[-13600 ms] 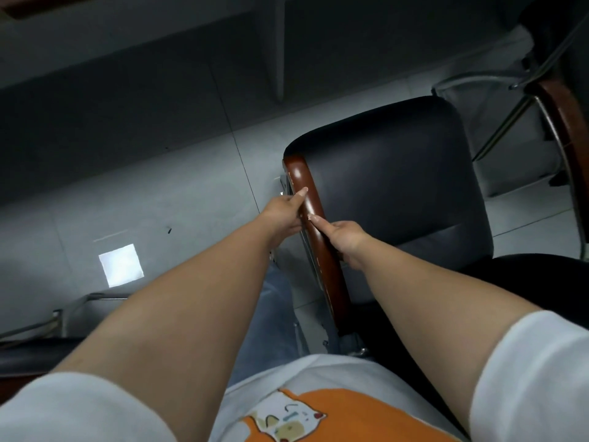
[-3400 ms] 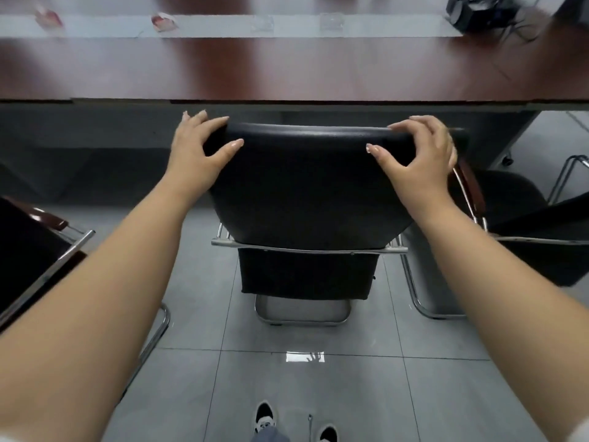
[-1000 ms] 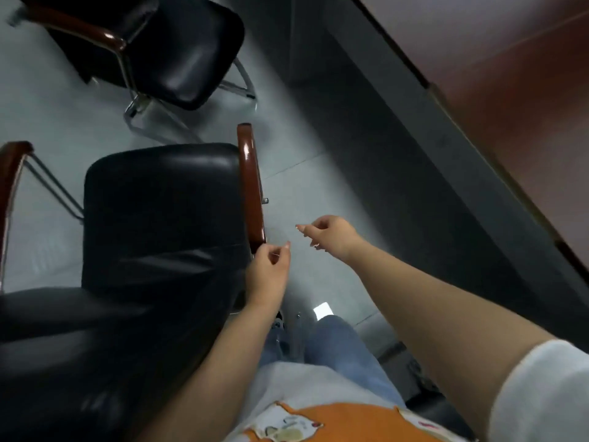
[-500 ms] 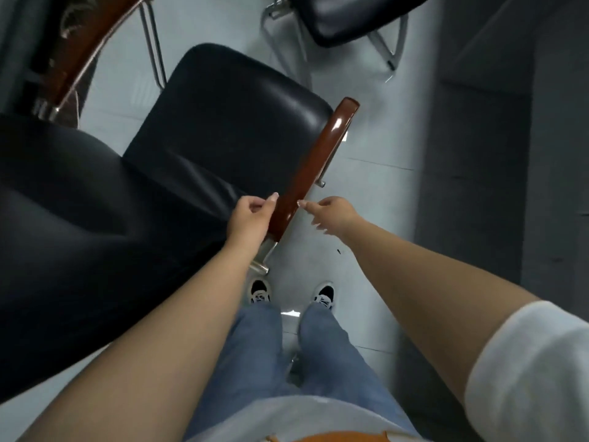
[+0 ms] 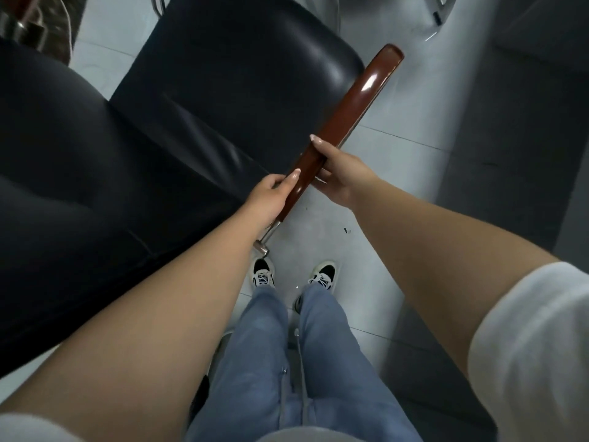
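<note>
A black leather chair (image 5: 229, 90) fills the upper left of the head view, its seat toward the top and its backrest at the left. Its glossy brown wooden armrest (image 5: 357, 100) runs diagonally from the centre up to the right. My left hand (image 5: 271, 194) grips the near end of the armrest from the seat side, thumb lying on top. My right hand (image 5: 341, 169) holds the same armrest from the outer side, thumb over the top and fingers curled beneath. The two hands sit close together on the armrest's near end.
A chrome frame tube (image 5: 264, 240) sticks out below the armrest, just above my two shoes (image 5: 263, 272) on the grey tiled floor (image 5: 398, 173). A dark grey panel (image 5: 526, 138) stands along the right. Another chair's armrest and metal frame (image 5: 28, 17) show at top left.
Half a second ago both hands were only at the armrest's near end with fingertips close to it; now both are closed round it. The view has come closer to the chair.
</note>
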Demonstrator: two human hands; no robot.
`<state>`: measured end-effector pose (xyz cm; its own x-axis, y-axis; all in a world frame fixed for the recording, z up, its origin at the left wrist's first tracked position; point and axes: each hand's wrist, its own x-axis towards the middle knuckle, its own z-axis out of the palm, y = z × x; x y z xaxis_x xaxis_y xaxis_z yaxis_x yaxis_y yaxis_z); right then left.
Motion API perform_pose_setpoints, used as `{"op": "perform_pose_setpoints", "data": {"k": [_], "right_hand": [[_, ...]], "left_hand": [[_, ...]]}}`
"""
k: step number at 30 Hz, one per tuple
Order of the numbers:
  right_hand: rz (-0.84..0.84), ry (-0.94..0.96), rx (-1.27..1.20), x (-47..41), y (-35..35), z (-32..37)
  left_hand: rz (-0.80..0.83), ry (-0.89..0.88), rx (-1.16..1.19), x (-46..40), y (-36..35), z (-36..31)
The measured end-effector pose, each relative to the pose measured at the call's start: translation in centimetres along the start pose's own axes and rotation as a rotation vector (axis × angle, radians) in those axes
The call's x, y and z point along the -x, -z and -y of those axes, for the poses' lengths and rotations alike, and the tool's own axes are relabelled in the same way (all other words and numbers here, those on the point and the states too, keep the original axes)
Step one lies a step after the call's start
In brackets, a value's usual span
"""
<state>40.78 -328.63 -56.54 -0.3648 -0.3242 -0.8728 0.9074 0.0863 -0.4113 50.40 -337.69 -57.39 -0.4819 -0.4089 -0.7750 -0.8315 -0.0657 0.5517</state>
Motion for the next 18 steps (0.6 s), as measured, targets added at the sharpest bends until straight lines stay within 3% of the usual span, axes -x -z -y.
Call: {"op": "perform_pose_setpoints", "data": {"k": [7,18], "right_hand": [[-0.066,0.039,-0.057,1.1,-0.4,-1.7],[-0.115,-0.056,-0.18,5.2,1.0,-10.5]], "left_hand": [[0.095,0.016,-0.129,1.4,0.8,-0.2],[0.226,0.067,-0.249,6.4,2.2,5.8]]}}
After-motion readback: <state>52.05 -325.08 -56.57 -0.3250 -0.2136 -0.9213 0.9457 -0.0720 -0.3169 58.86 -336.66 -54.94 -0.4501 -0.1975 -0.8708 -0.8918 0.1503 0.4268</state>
